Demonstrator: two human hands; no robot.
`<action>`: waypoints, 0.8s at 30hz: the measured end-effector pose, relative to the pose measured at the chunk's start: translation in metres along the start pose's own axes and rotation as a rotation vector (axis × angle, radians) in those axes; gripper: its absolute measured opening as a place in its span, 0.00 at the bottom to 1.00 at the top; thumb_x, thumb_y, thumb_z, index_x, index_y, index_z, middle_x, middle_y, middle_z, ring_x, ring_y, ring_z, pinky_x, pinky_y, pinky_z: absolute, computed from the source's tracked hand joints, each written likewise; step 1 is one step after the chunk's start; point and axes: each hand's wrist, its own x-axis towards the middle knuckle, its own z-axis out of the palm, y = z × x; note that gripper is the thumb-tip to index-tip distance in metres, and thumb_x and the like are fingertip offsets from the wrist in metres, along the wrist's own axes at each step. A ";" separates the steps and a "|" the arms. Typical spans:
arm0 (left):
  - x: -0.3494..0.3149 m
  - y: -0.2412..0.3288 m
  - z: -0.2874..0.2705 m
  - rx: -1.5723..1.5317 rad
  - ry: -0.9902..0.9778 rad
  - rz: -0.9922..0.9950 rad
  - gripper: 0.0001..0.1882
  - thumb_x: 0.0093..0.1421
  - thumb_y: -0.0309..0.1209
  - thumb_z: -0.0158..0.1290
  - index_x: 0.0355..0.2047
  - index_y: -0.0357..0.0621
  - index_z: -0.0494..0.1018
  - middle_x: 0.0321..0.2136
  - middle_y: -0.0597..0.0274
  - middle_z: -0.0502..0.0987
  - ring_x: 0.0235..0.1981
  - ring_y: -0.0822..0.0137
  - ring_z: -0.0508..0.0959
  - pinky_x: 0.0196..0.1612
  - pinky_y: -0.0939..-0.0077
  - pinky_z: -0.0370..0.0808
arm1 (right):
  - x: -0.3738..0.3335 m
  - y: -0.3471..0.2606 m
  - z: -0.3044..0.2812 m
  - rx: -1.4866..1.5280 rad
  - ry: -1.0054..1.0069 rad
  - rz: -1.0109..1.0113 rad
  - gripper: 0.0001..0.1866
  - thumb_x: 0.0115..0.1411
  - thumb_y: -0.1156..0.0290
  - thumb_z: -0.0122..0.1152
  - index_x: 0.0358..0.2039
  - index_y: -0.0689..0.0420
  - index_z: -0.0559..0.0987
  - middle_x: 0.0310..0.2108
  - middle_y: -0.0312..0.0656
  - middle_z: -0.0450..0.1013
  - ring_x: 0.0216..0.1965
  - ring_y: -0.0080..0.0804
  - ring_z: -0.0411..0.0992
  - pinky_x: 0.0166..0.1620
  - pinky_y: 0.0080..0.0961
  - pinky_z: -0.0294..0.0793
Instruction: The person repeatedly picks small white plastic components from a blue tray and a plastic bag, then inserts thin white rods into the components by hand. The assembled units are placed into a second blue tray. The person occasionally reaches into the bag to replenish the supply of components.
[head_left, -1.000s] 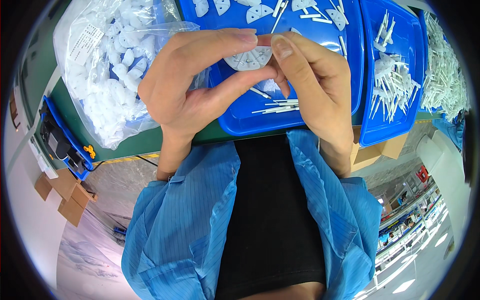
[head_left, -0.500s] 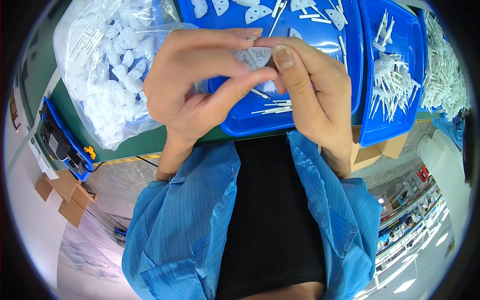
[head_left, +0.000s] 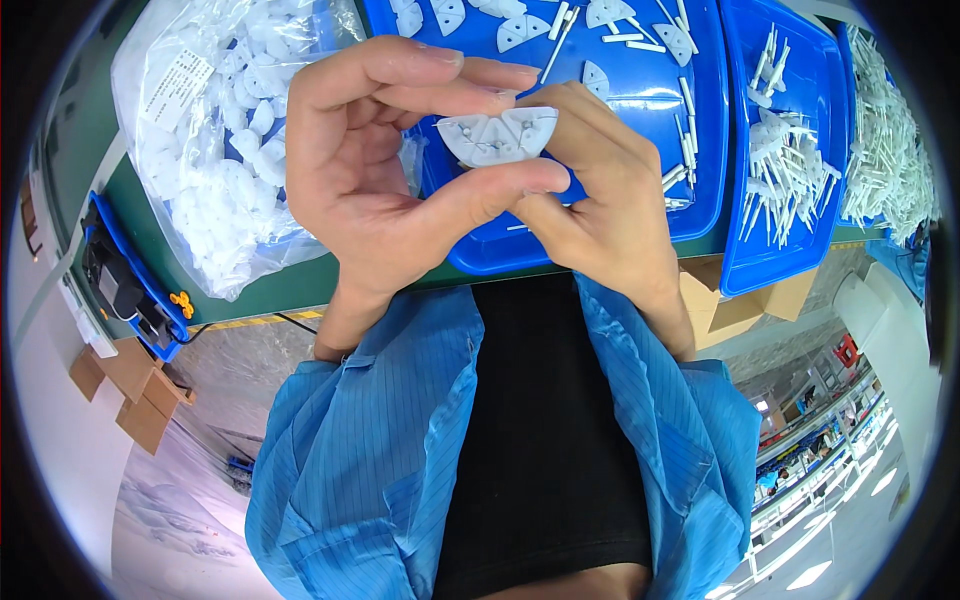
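A white half-round plastic piece (head_left: 497, 137), with raised ribs and small holes, is held upright above a blue tray. My left hand (head_left: 385, 165) pinches it, the thumb along its lower curved edge and the fingertips at its straight top edge. My right hand (head_left: 605, 185) is closed around the right side and back of the same piece. The right fingertips are hidden behind it and behind my left thumb. Similar half-round pieces (head_left: 520, 31) and white sticks (head_left: 687, 97) lie in the blue tray (head_left: 650, 155) behind my hands.
To the left, a clear plastic bag (head_left: 225, 170) bulges with white pieces. A narrower blue tray (head_left: 775, 262) holds pieces and sticks at the right, beside a heap of white sticks (head_left: 885, 140). An open cardboard box (head_left: 745, 310) is below the table edge.
The piece has turned so its half-round ribbed face shows more fully. My right thumb has left its front, and that hand has shifted behind it; my left fingers have opened out somewhat.
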 end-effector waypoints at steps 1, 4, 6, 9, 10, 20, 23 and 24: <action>0.000 0.000 -0.001 0.010 -0.014 0.021 0.37 0.41 0.21 0.72 0.50 0.39 0.63 0.34 0.55 0.80 0.40 0.46 0.82 0.47 0.63 0.79 | -0.001 0.000 0.001 0.006 0.011 -0.008 0.10 0.48 0.75 0.67 0.31 0.63 0.77 0.30 0.45 0.74 0.31 0.44 0.72 0.34 0.33 0.72; 0.000 0.003 -0.001 0.052 -0.018 0.028 0.38 0.40 0.21 0.72 0.50 0.39 0.63 0.34 0.56 0.80 0.40 0.46 0.82 0.46 0.64 0.79 | -0.002 0.000 0.003 0.030 0.040 -0.027 0.10 0.48 0.75 0.67 0.30 0.63 0.77 0.28 0.45 0.74 0.30 0.45 0.72 0.32 0.33 0.72; 0.002 0.007 -0.001 0.069 -0.034 0.013 0.40 0.40 0.21 0.72 0.52 0.38 0.62 0.35 0.55 0.80 0.40 0.46 0.82 0.46 0.64 0.79 | -0.002 -0.003 0.002 0.054 0.057 -0.034 0.09 0.48 0.75 0.68 0.29 0.64 0.77 0.27 0.46 0.73 0.29 0.46 0.72 0.31 0.32 0.72; 0.003 0.005 0.005 0.014 -0.033 0.022 0.42 0.43 0.25 0.72 0.56 0.36 0.60 0.36 0.50 0.80 0.40 0.44 0.82 0.46 0.62 0.79 | -0.005 0.004 -0.003 0.040 -0.013 -0.058 0.07 0.53 0.76 0.66 0.30 0.64 0.78 0.25 0.44 0.74 0.28 0.40 0.73 0.31 0.31 0.72; 0.004 0.004 0.005 0.014 -0.026 0.018 0.41 0.45 0.27 0.70 0.57 0.35 0.60 0.37 0.49 0.79 0.40 0.44 0.82 0.46 0.61 0.79 | -0.007 -0.004 -0.007 0.147 0.076 0.103 0.05 0.55 0.75 0.65 0.30 0.64 0.79 0.25 0.42 0.74 0.28 0.37 0.73 0.31 0.30 0.72; -0.002 -0.006 -0.017 -0.011 0.193 -0.094 0.20 0.67 0.29 0.48 0.55 0.28 0.62 0.37 0.45 0.77 0.33 0.51 0.82 0.39 0.56 0.83 | -0.057 0.014 -0.123 1.284 0.638 0.295 0.26 0.72 0.53 0.42 0.49 0.67 0.70 0.16 0.29 0.57 0.14 0.15 0.53 0.18 0.15 0.58; 0.002 -0.004 -0.017 -0.011 0.153 -0.082 0.19 0.66 0.26 0.46 0.55 0.28 0.63 0.36 0.46 0.77 0.32 0.53 0.82 0.37 0.59 0.83 | -0.062 0.005 -0.097 1.111 0.490 0.337 0.30 0.71 0.49 0.41 0.51 0.69 0.68 0.15 0.28 0.56 0.11 0.13 0.51 0.10 0.11 0.48; 0.005 -0.005 -0.016 -0.007 0.170 -0.072 0.18 0.66 0.26 0.46 0.54 0.29 0.63 0.37 0.46 0.77 0.33 0.53 0.82 0.37 0.59 0.83 | -0.063 -0.001 -0.084 0.639 0.407 0.445 0.31 0.71 0.50 0.42 0.53 0.69 0.68 0.16 0.29 0.59 0.12 0.13 0.53 0.12 0.12 0.50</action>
